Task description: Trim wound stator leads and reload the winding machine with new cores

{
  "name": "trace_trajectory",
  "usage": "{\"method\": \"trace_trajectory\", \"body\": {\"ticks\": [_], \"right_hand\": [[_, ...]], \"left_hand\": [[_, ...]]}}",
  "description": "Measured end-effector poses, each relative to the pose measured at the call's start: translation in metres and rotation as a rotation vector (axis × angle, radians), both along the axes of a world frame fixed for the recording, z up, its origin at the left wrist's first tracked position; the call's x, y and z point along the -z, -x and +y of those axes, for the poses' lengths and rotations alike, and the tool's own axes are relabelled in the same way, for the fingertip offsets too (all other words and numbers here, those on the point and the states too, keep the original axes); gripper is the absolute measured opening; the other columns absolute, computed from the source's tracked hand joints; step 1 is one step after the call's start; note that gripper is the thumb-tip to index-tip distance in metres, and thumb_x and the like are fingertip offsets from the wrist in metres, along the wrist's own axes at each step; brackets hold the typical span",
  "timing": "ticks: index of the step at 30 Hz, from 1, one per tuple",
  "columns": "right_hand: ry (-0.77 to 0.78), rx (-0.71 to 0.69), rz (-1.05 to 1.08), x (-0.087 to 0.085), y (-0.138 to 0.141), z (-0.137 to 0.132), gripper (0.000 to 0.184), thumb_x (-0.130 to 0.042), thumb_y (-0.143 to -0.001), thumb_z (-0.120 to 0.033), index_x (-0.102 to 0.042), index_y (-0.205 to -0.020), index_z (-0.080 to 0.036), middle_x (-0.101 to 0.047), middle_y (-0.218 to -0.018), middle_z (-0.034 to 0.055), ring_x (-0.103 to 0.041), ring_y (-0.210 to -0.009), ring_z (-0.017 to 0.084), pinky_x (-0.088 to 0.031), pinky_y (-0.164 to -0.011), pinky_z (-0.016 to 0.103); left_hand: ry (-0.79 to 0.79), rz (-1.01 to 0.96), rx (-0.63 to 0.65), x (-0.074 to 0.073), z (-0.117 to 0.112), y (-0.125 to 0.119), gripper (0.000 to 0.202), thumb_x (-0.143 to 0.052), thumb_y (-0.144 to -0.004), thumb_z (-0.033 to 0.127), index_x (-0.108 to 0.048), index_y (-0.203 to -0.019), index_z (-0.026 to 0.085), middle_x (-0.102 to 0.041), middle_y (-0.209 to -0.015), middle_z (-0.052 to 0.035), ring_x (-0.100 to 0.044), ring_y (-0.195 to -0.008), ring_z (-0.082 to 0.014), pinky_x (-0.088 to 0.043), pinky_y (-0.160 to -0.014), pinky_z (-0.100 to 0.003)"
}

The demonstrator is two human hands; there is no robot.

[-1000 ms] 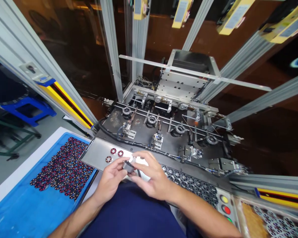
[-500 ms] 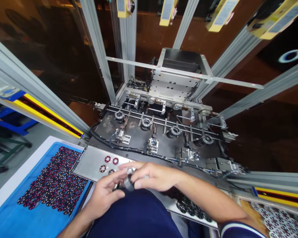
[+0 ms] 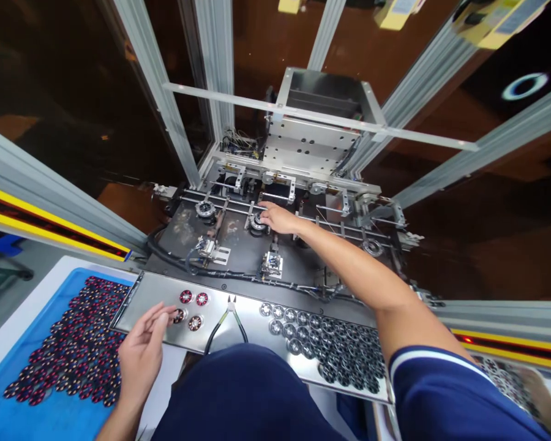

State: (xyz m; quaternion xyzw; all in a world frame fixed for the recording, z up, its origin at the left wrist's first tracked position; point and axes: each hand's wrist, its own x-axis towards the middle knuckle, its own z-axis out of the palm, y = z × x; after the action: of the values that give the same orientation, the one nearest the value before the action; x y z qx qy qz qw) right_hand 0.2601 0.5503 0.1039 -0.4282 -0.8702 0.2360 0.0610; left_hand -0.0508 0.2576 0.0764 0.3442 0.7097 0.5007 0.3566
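My right hand [image 3: 276, 218] is stretched far into the machine, fingers closed around a round metal part [image 3: 258, 222] on the second fixture of the rail. My left hand [image 3: 143, 346] hovers over the steel tray [image 3: 239, 309], its fingertips at one of the small red-centred round parts [image 3: 180, 315], with three more such parts [image 3: 193, 305] beside it. Small cutters with black handles [image 3: 224, 321] lie on the tray between my hands. A crowd of silver round parts [image 3: 330, 346] covers the tray's right half.
A blue bin [image 3: 50, 392] at the left holds several dark red round parts. Other fixtures [image 3: 205, 209] stand along the rail, with clamps [image 3: 272, 264] in front. Aluminium frame posts [image 3: 215, 73] and yellow light-curtain bars [image 3: 50, 229] border the opening. My dark blue lap [image 3: 248, 398] fills the bottom.
My hands have parted: the right one reached forward from in front of my lap to the machine fixture, and the left dropped to the red-centred parts on the tray. The view tilted down.
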Motion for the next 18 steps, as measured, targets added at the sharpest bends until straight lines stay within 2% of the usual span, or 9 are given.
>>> {"method": "trace_trajectory", "body": {"ticks": [11, 18], "right_hand": [[0.029, 0.009, -0.190, 0.011, 0.014, 0.007, 0.032, -0.061, -0.095, -0.034, -0.060, -0.122, -0.016, -0.060, -0.128, 0.0103, -0.061, -0.111, 0.024, -0.053, -0.094, 0.046], [0.023, 0.019, -0.256, 0.012, 0.021, 0.009, 0.029, -0.060, -0.096, -0.034, -0.061, -0.119, -0.016, -0.063, -0.121, 0.0089, -0.064, -0.103, 0.022, -0.056, -0.089, 0.043]], "left_hand": [[0.012, 0.037, 0.076, -0.003, 0.008, -0.006, 0.046, -0.070, -0.080, 0.048, -0.065, -0.112, 0.015, -0.077, -0.098, -0.0091, -0.074, -0.086, -0.0203, -0.058, -0.086, -0.033], [0.042, -0.004, 0.120, 0.006, 0.009, -0.007, 0.047, -0.069, -0.079, 0.049, -0.066, -0.111, 0.015, -0.078, -0.098, -0.0105, -0.074, -0.089, -0.0228, -0.059, -0.088, -0.036]]}}
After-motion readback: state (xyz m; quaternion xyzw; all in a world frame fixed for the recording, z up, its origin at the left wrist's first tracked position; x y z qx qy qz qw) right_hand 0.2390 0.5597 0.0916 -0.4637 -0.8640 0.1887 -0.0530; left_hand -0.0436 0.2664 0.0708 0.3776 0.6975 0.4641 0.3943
